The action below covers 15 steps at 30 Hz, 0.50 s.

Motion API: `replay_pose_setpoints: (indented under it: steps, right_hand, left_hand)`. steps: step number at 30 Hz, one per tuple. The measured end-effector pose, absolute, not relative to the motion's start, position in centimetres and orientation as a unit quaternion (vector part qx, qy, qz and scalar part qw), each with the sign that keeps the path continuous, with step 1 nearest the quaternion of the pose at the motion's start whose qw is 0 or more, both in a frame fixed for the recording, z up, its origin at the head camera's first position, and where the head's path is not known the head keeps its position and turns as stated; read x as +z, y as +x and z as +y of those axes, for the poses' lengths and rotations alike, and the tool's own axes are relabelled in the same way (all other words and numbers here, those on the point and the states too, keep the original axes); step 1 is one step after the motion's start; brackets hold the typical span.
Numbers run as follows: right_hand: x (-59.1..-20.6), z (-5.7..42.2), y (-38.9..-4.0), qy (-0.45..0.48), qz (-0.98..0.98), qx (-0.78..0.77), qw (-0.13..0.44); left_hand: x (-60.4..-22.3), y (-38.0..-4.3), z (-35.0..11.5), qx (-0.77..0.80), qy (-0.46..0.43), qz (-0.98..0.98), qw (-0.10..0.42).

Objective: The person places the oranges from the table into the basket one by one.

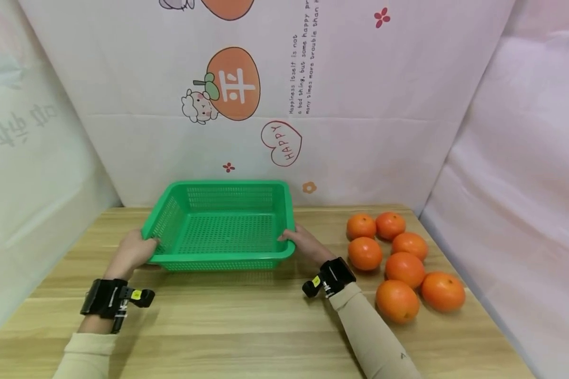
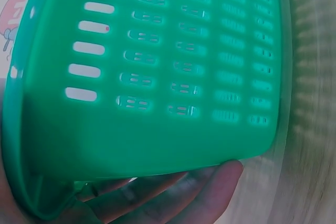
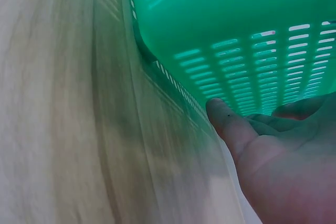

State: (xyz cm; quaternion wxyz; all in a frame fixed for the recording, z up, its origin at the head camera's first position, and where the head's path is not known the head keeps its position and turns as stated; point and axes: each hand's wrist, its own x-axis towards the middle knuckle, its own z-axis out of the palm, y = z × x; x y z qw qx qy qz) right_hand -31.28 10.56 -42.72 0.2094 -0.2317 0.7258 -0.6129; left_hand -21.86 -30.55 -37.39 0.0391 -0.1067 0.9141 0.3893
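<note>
A green plastic basket (image 1: 218,257) with slotted walls and a perforated floor is held by both hands at the back left of the table. My left hand (image 1: 134,250) grips its left rim near the front corner, thumb on top. In the left wrist view, the fingers (image 2: 218,190) reach beneath the rim along the basket's outer wall (image 2: 131,145). On the opposite side, my right hand (image 1: 303,241) holds the right rim with the thumb over it. The right wrist view has those fingers (image 3: 231,124) against the slotted outside. Whether the basket's base touches the table, I cannot tell.
Several oranges (image 1: 405,270) lie grouped on the right side of the wooden table (image 1: 237,326). A printed white cloth (image 1: 351,105) hangs behind the table, and more white cloth flanks both sides. Each wrist carries a black strapped camera (image 1: 105,299).
</note>
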Motion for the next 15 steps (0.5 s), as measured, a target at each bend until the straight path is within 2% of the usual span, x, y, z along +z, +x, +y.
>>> replay_pose_setpoints:
  steps: [15]
  right_hand:
    - [-41.5,12.2,-30.9,-0.190,0.770,-0.574,0.201]
  left_hand:
    - [-37.2,-21.6,-29.3,0.388,-0.096,0.916,0.042]
